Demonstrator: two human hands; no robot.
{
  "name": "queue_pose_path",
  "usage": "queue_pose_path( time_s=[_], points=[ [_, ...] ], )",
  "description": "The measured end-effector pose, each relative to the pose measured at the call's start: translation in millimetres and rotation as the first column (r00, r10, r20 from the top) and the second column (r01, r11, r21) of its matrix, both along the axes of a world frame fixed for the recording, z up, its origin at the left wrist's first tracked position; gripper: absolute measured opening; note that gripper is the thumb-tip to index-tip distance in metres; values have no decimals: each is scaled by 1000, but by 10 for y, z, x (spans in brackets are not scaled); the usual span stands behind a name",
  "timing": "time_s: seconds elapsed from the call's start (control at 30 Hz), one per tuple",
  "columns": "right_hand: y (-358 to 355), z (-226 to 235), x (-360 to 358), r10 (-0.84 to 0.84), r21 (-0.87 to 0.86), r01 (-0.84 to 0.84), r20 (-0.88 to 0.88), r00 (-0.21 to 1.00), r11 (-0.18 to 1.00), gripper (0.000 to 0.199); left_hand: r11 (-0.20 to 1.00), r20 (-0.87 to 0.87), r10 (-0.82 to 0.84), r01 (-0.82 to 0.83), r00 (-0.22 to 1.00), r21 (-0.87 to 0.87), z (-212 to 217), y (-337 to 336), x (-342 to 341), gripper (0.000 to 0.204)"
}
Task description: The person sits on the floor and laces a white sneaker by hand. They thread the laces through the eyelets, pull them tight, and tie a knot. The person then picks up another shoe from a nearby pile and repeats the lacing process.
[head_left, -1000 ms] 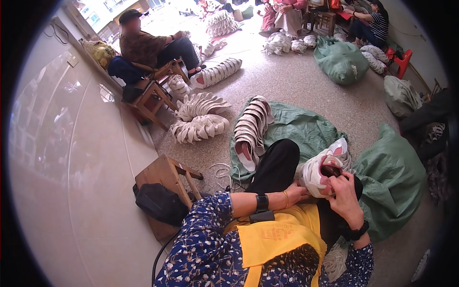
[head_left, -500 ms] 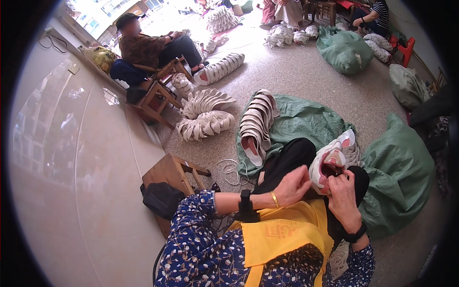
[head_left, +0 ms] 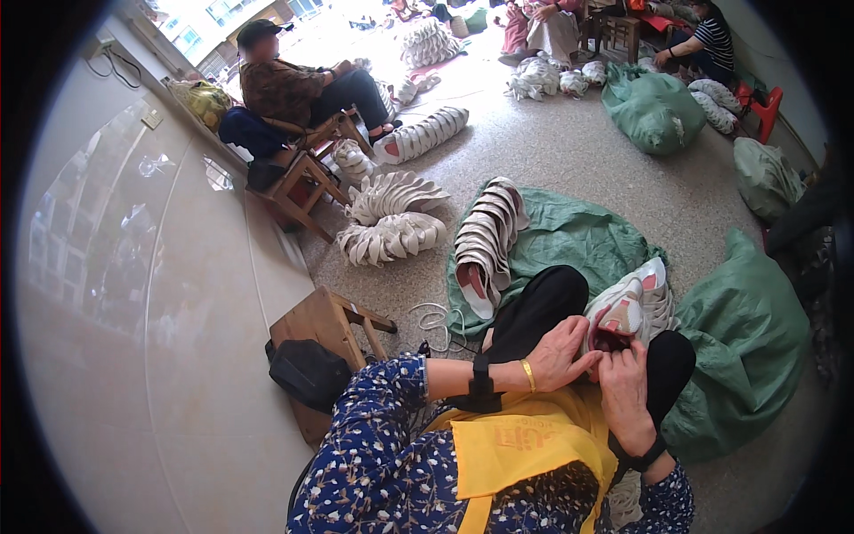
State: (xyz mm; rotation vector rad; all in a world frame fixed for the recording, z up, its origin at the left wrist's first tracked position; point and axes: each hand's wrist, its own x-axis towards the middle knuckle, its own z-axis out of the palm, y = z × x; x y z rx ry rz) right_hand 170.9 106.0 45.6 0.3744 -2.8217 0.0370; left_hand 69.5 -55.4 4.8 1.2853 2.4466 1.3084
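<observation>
While both hands work at a white sneaker upper with a pink lining [head_left: 623,307] resting on the person's black-trousered lap, the sacks around them stand out first: a large green sack [head_left: 752,343] bulges just to the right of the knees, its contents hidden, and a second green sack [head_left: 654,111] sits knotted farther off, with a paler one [head_left: 765,178] near the right wall. A green sheet [head_left: 578,236] spread on the floor carries a nested row of white uppers [head_left: 489,236], and two more fanned stacks of uppers [head_left: 391,218] lie on the bare speckled floor [head_left: 569,151] beside it. The left hand [head_left: 560,356], wearing a gold bangle and a black wrist strap, has its fingers curled against the upper's opening, pinching its edge; the right hand [head_left: 627,392] is closed on the same edge from below, thumb and fingers meeting the left hand's. A low wooden stool [head_left: 325,325] with a black pouch [head_left: 307,374] against it stands at the left, next to a glossy pale wall [head_left: 133,311]. Another seated person [head_left: 294,84] in a cap sits on a wooden chair by the wall, and others work at the far end of the room. Compared with half a second earlier, the view has tilted a little lower, and the hands have closed tighter together on the upper, which stays on the lap.
</observation>
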Motion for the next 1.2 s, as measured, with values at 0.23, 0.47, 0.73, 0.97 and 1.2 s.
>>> queue_pose_path(
  time_s=[0.23, 0.47, 0.73, 0.97, 1.2],
  points=[
    [44, 4, 12, 43, -108, -45, -17, 999, 993, 26, 995, 44, -41, 45, 998, -91, 113, 46, 37, 55],
    [37, -66, 0, 20, -96, -22, -30, 999, 995, 18, 970, -233, -87, 29, 969, -241, 250, 43, -39, 54],
    [-4, -223, -41, -7, -66, 0, -97, 995, 998, 13, 988, -125, -60, 41, 990, -149, 19, 46, -71, 52],
    [35, -285, -98, -11, -57, 5, -113, 994, 998, 20, 994, -136, -61, 47, 989, -103, 14, 77, -144, 43],
    [48, -355, -49, -46, -58, 45, -25, 999, 997, 24, 996, -71, -55, 50, 996, -69, -76, 72, -170, 37]
  ],
)
